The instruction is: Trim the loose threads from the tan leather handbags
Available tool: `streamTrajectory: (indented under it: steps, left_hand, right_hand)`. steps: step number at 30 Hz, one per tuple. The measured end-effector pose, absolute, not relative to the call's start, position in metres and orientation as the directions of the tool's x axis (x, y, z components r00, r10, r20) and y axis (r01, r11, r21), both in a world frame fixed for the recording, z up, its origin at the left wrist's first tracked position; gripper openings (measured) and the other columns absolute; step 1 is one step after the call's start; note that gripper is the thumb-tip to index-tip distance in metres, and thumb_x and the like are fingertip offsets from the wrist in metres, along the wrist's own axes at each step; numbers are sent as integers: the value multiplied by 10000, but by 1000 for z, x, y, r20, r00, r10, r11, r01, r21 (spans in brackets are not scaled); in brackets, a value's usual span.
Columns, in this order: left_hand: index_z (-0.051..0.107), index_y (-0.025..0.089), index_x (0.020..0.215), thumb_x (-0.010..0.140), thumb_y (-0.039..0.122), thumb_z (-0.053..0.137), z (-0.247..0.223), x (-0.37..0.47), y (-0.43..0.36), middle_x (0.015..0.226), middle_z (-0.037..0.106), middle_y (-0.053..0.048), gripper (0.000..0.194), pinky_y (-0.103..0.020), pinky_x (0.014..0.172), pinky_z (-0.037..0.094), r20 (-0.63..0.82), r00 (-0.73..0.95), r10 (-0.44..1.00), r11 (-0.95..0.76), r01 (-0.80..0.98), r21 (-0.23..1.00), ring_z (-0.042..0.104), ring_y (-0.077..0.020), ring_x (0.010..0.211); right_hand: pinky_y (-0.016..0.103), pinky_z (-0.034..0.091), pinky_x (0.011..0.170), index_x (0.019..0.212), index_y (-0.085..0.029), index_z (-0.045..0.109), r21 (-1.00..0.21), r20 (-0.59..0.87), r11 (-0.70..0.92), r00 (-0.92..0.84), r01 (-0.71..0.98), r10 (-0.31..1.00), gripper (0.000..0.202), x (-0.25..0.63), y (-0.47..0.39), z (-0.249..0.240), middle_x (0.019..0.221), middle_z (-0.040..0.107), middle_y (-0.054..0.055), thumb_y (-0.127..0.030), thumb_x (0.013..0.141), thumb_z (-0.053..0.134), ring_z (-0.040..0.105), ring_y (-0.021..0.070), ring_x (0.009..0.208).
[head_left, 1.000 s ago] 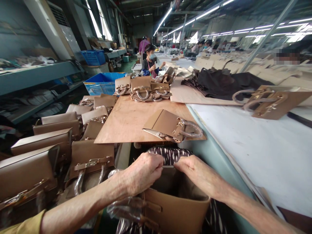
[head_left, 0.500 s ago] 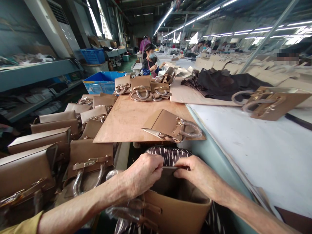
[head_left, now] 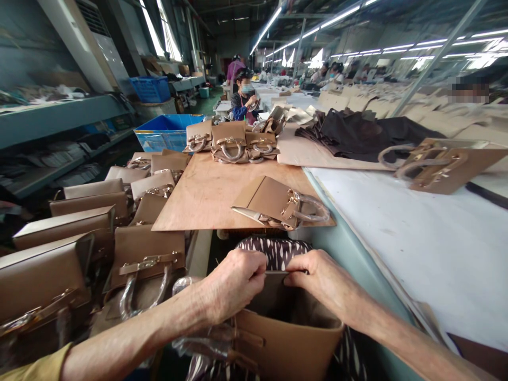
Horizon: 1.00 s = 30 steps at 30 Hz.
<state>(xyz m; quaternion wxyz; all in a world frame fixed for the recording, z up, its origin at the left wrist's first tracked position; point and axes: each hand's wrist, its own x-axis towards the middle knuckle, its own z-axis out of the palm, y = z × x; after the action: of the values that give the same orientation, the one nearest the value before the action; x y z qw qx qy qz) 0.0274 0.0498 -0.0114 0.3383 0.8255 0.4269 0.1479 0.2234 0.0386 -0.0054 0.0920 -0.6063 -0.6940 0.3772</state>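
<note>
One bag (head_left: 293,344) is sitting mouth up, seemingly on the person's lap, with patterned cloth (head_left: 278,255) showing beyond and beside it. The left hand (head_left: 238,280) is forming a fist at the far rim (head_left: 277,273), apparently pinching it, though the fingers are hiding the contact. The right hand (head_left: 315,272) is pinching the same rim, thumb and fingers nearly together with the edge between them.

If either pinch were slipping, the rim could be folding inward; uneven pulling could be creasing the wall. The wrapped handles (head_left: 204,344) are jutting out close below the left forearm (head_left: 146,323), so a dropping arm could be snagging the film and tipping the bag. A second bag (head_left: 264,201) is lying near the edge of the board (head_left: 198,206), where a knock could be sending it off.

Inside the held bag, lining is showing but shadow is hiding the bottom, so its contents cannot be told. A blue bin (head_left: 169,132) is standing beyond the board, its walls hiding its floor. More bags (head_left: 148,246) are crowding the left side, their insides not showing.
</note>
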Motion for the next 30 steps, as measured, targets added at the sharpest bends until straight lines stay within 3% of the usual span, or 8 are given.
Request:
streamTrajectory:
  steps: [5,10,13,21,26,28,30]
  left_hand:
    - [404,165,608,720,117,432,-13,27,48,570,443,50,125,-201,541,268,-52,576,816,-388,612,690,347,-77,551]
    - [406,160,591,699,113,438,-12,28,48,568,438,49,122,-203,543,270,-54,551,832,-374,631,679,351,-76,556]
    - [413,157,580,682,111,443,-9,30,47,552,423,52,117,-207,527,258,-80,539,839,-355,652,670,344,-74,547]
    - [436,153,562,667,138,468,0,31,48,514,386,61,111,-192,471,236,-194,478,856,-226,685,693,323,-69,529]
    - [431,150,551,658,140,466,-5,33,52,511,374,60,113,-199,465,227,-167,477,863,-232,667,708,319,-70,528]
    - [434,148,549,655,134,464,-7,34,52,507,372,60,111,-200,464,225,-149,476,867,-241,661,711,316,-69,525]
    - [440,147,548,648,131,468,-8,35,51,505,377,61,105,-198,459,222,-136,476,869,-243,650,720,318,-67,521]
  right_hand:
    - [223,344,596,648,-182,637,-753,-366,-55,-348,656,863,118,225,39,-7,642,577,-34,-249,698,553,516,151,676]
    - [237,194,476,538,-181,384,-777,-412,-124,-350,617,842,317,233,43,-10,517,296,-63,-350,799,447,279,86,506]
    - [248,162,477,531,-188,318,-776,-417,-111,-374,620,829,299,236,47,-13,526,245,-64,-306,775,446,237,83,510]
    - [245,176,472,536,-191,315,-754,-382,-64,-358,654,852,303,232,44,-19,527,236,-65,-309,789,434,247,86,511]
    - [240,192,479,539,-193,290,-731,-370,-56,-326,680,870,318,233,44,-23,527,249,-65,-313,804,420,256,86,505]
    - [237,213,489,527,-187,349,-707,-357,-26,-324,707,876,321,231,44,-18,508,295,-63,-317,808,435,305,90,503]
    - [231,260,527,553,-187,489,-669,-313,63,-358,740,879,278,226,44,-9,516,428,-57,-316,799,485,425,106,546]
